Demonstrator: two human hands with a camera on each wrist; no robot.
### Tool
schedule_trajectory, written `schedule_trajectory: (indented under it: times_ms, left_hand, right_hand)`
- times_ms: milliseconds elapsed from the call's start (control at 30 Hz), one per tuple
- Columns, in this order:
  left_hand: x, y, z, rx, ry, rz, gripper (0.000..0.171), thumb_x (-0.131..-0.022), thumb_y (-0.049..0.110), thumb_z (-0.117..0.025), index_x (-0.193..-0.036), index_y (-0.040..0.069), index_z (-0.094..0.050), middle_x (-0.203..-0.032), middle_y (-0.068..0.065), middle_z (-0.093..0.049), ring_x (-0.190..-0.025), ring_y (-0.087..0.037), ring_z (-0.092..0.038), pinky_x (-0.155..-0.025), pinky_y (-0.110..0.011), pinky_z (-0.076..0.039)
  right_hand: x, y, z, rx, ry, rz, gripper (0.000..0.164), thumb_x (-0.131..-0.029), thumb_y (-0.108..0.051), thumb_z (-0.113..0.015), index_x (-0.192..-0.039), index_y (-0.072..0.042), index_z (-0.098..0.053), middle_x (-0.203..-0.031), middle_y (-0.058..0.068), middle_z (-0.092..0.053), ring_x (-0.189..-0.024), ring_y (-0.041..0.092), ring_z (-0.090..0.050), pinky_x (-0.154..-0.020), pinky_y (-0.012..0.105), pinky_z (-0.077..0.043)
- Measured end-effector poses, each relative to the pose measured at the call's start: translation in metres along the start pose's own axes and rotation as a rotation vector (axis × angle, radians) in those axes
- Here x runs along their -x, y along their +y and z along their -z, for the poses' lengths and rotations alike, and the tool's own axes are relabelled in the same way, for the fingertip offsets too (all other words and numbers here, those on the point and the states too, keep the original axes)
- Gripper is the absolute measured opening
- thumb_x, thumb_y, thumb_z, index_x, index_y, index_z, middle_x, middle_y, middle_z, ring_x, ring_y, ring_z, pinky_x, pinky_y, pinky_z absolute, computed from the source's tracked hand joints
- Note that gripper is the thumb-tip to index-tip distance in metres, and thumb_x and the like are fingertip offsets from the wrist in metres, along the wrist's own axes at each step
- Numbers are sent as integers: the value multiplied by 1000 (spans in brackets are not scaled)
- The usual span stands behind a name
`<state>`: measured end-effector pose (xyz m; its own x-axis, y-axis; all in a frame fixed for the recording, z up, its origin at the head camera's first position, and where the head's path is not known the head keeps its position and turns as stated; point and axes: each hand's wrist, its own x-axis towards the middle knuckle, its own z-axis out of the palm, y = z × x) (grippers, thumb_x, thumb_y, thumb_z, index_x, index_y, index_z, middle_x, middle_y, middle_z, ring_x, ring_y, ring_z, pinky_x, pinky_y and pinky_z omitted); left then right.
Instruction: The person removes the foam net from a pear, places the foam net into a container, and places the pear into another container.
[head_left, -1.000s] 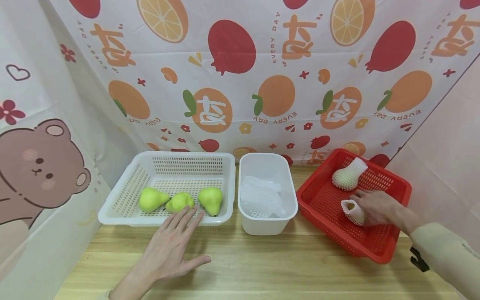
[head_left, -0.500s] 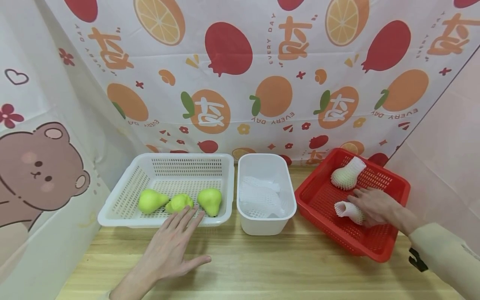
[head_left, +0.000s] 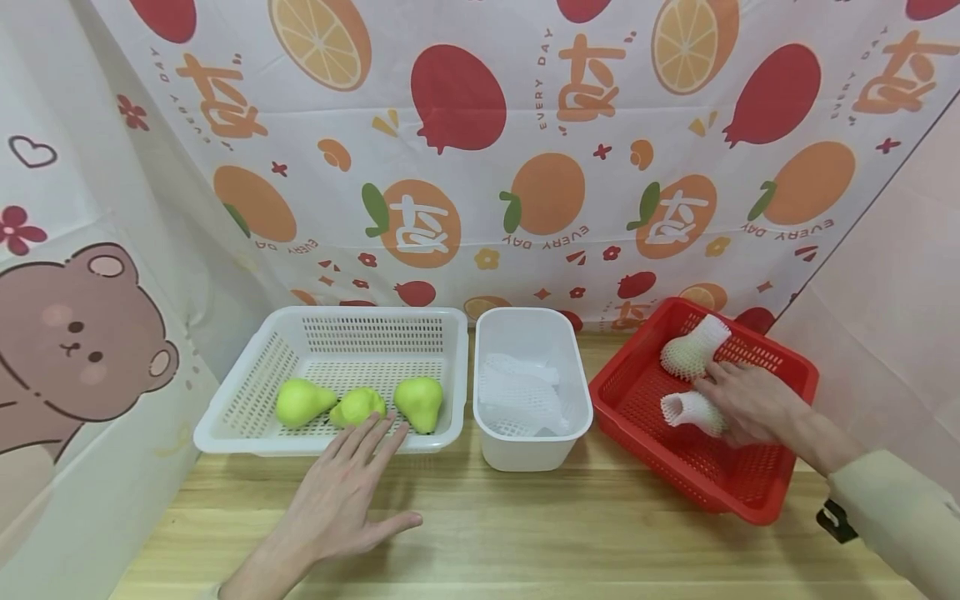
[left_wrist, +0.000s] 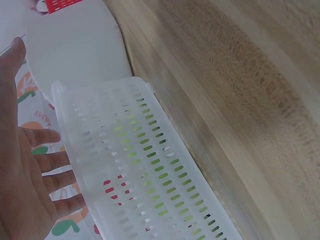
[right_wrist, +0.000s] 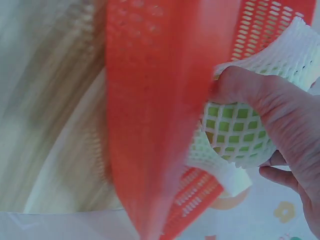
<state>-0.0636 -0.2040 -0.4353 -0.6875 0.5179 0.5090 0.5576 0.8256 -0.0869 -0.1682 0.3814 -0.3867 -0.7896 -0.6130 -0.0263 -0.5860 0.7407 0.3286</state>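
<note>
In the red basket, the right hand grips a netted fruit, thumb and fingers curled round it, beside another netted fruit, while the left hand, fingers spread, lies at the white basket of pears.

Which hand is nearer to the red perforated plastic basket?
Right hand: inside the red basket, holding a net-wrapped green fruit. The left hand is farther away, by the white perforated plastic basket.
</note>
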Motion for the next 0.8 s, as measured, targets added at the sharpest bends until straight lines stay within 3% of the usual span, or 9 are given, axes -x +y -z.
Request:
schedule_trajectory:
  times_ms: [67,300,433,800]
  left_hand:
    - [0,0,0,2,1,-1,107,-82,88,-56,-148,4,-57,-151,-19,-61,-140,-39,-56,-117,-51,-38]
    - [0,0,1,-2,0,0,107,-82,89,-55,-148,4,-57,-152,-18,-60,-140,-39,-56,-117,-51,-39]
    - [0,0,2,1,2,1,108,-77,85,-64,-148,4,-58,-152,-18,-60,-140,-40,-56,-116,-52,-40]
    - [-1,1,2,6,4,5,107,-85,91,-47,-148,5,-57,-153,-17,-60,-141,-40,-56,-116,-53,-41]
  right_hand:
    - [-1,-2,5,9,18,-2,82,-55,-40,-102,-121,-10,-63,-115,17,-67,-98,34,-69,-87,56,-65]
    - [-4,-7,23,-6,53,-26,83,-55,-38,-101,-124,-11,-64,-112,16,-65,-99,33,-67,-89,57,-64]
    - [-4,-9,32,0,62,-31,81,-57,-39,-101,-123,-11,-64,-109,14,-64,-97,31,-66,-87,56,-65]
    - [-5,-22,57,-52,101,-64,87,-55,-41,-100,-129,-13,-63,-113,13,-65,-98,29,-64,-80,53,-66]
